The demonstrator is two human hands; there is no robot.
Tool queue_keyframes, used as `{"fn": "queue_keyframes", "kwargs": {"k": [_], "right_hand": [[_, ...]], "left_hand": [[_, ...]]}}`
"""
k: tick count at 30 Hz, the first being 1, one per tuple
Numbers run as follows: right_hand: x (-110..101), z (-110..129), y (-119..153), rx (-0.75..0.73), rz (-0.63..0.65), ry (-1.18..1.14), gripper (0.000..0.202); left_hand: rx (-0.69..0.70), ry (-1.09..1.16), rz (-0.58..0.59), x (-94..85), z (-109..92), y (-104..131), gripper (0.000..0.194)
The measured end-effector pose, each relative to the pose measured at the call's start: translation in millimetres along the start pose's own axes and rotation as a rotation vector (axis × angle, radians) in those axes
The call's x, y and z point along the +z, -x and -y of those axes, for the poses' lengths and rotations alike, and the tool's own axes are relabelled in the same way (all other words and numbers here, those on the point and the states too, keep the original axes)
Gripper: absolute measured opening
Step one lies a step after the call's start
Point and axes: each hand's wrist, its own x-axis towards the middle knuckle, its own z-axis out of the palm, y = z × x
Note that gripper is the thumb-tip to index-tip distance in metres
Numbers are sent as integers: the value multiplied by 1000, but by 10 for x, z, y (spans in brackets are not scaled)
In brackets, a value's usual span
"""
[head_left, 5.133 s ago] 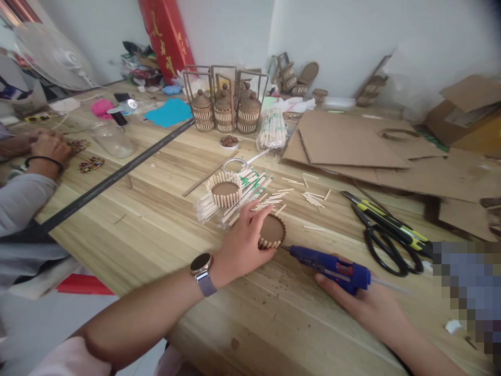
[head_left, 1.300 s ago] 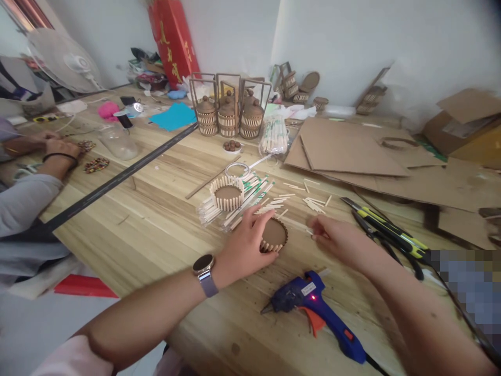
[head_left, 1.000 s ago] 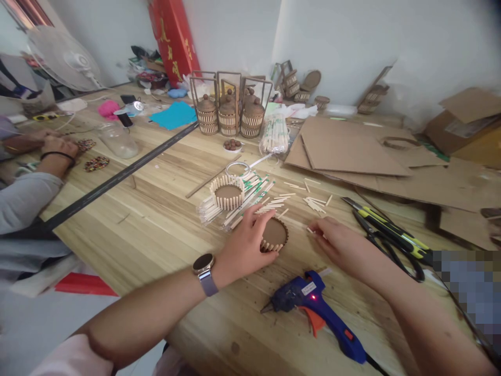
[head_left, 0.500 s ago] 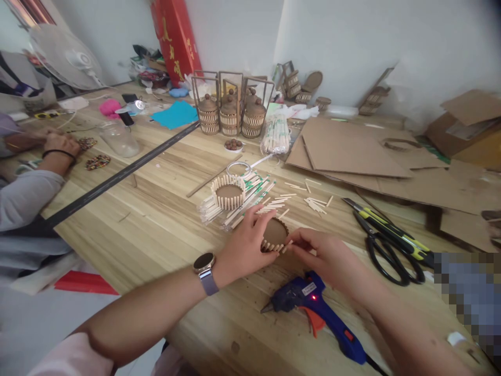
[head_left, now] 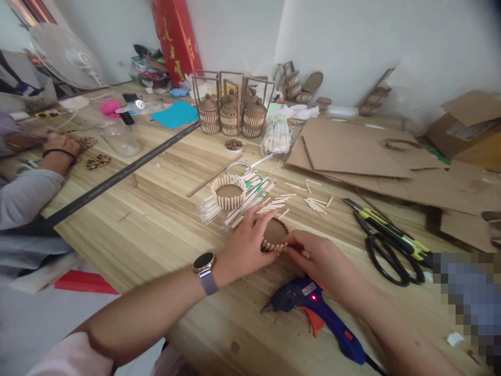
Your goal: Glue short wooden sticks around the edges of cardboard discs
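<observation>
My left hand [head_left: 245, 248] curls around a small round cardboard base [head_left: 275, 231] edged with short upright wooden sticks, fingers at the far side and thumb at the near side. At the base's right front edge, my right hand [head_left: 317, 253] pinches a short wooden stick against the rim; the fingertips mostly hide it. Just below my hands lies a blue hot glue gun [head_left: 332, 326], its red light on and nozzle pointing left. Beyond my left hand, a similar stick-walled round basket [head_left: 229, 194] rests on wrapped chopsticks [head_left: 256, 196]. Loose cut sticks [head_left: 316, 204] are scattered behind the base.
Black scissors [head_left: 385, 256] and a yellow-black utility knife [head_left: 399, 235] lie to the right. Cardboard sheets [head_left: 352, 146] cover the back right. Several finished lidded baskets [head_left: 229, 117] stand at the back, near a bowl of brown beads [head_left: 234, 145]. A co-worker's hands [head_left: 60, 146] handle beadwork at left.
My right hand has moved slightly left, bringing the stick from beside the base to its rim. My left hand and the base have stayed in place.
</observation>
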Motion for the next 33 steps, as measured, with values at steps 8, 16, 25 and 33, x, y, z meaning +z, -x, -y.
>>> {"fn": "queue_keyframes", "kwargs": {"k": [8,16,25,33], "right_hand": [[19,19,4,-31,-20,14,16],[44,-5,1,-37,-25,21,16],[42,18,5,-9,-37,25,15],[-20,33,28,47,-36,14,17]], "left_hand": [[14,7,-1,0,1,-5,80],[29,-2,15,-8,-8,-7,85],[22,7,-15,14,-2,-14,80],[23,9,15,-18,14,-19,80]]}}
